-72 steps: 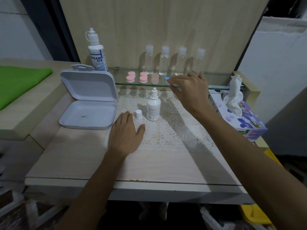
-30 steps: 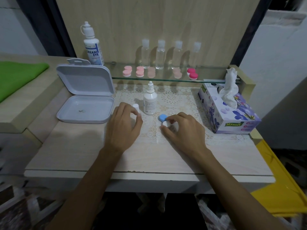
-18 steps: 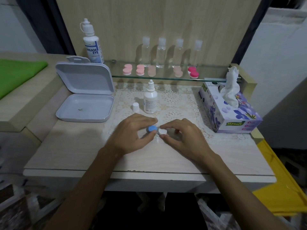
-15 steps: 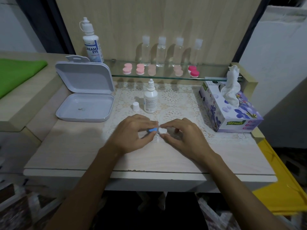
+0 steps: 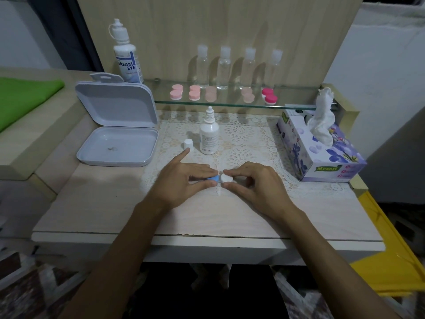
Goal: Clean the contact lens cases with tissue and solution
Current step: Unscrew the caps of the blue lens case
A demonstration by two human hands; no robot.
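At the far left of the pale wooden counter [image 5: 96, 210] lies an open grey plastic hinged box [image 5: 117, 132], its lid propped up and its tray holding only a small speck. Behind it stands a tall white solution bottle with a blue label [image 5: 125, 56]. Right of the box, a small white cap [image 5: 188, 143] sits just beside a small white dropper bottle [image 5: 208, 137], which stands uncapped on the lace mat [image 5: 248, 139]; the solution looks ready for use. Near the middle of the mat the left hand [image 5: 181, 183] pinches the blue lid [image 5: 213, 178] of a small contact lens case between thumb and fingers, its index finger pointing away toward the cap. The right hand [image 5: 255, 187] pinches the white lid [image 5: 226, 178] of the same case, which rests low over the mat between both hands. Judging from this, the person is only unscrewing or opening this case; no tissue is in hand and no wiping is under way. On the far glass shelf [image 5: 299, 104] five pink cases [image 5: 223, 95] wait in a row before four clear bottles [image 5: 236, 65]. At the right, a purple floral tissue box [image 5: 319, 155] has a sheet sticking up, not yet pulled. Most of the task appears to remain.
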